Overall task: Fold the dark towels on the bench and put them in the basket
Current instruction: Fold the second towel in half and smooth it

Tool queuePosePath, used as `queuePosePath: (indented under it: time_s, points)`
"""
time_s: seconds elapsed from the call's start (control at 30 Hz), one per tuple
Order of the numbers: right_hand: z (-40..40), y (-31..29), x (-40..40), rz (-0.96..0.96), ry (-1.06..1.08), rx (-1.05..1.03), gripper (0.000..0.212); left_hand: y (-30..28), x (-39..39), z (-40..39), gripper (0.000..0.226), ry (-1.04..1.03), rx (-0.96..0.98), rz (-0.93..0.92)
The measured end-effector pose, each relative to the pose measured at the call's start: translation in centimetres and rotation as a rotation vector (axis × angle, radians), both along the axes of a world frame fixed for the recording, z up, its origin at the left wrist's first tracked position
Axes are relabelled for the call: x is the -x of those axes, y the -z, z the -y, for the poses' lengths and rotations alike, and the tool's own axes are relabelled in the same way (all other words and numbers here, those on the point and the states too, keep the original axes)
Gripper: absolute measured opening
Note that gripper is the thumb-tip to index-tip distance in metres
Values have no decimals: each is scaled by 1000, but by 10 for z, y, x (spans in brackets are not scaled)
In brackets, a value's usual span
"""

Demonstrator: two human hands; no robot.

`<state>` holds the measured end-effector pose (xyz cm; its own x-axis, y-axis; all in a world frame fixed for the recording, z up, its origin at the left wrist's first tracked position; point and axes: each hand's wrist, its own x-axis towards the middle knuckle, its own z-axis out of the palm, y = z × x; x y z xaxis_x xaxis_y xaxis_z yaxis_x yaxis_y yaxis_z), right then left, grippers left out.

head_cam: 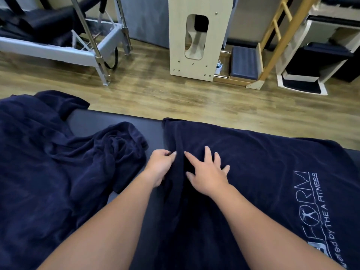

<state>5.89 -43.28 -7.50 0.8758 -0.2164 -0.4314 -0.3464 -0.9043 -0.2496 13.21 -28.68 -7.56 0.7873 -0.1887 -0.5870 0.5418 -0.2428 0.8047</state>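
Early on: the towel lies flat on the bench, under the right hand's spread fingers; the left hand pinches its edge. A heap left of the fingers waits unfolded; no basket shows.

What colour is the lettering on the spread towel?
Pale white-grey lettering on the navy towel, seen in the head view.

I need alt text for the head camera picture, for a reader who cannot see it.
Two bare hands work on a spread dark towel on a padded bench: the left hand pinches a fold, the right hand rests flat with fingers spread. A crumpled pile of dark towels lies to the left.
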Motion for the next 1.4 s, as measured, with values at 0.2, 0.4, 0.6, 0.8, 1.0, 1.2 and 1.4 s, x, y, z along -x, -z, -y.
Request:
queuePosePath:
  time_s: [0.2,0.4,0.6,0.8,1.0,1.2,1.4]
  points:
    - [3,4,0,-78,-57,-8,84,15,-31,-1,22,-31,-150,116]
    - [22,4,15,-107,31,109,94,-3,-37,-19,19,-223,-234,75]
    - [-9,9,70,24,-180,129,92,-20,31,-33,40,589,-698,29]
    - [-40,9,120,55,-287,79,93,-13,90,-51,36,-103,-222,-118]
    - [-57,9,135,37,-327,50,79,-19,146,-74,29,269,-366,-166]
    - [-62,5,158,20,-225,4,75,-23,169,-91,20,-151,-40,-164]
    - [-67,0,209,-45,-278,-6,73,-21,213,-98,29,-60,90,-387]
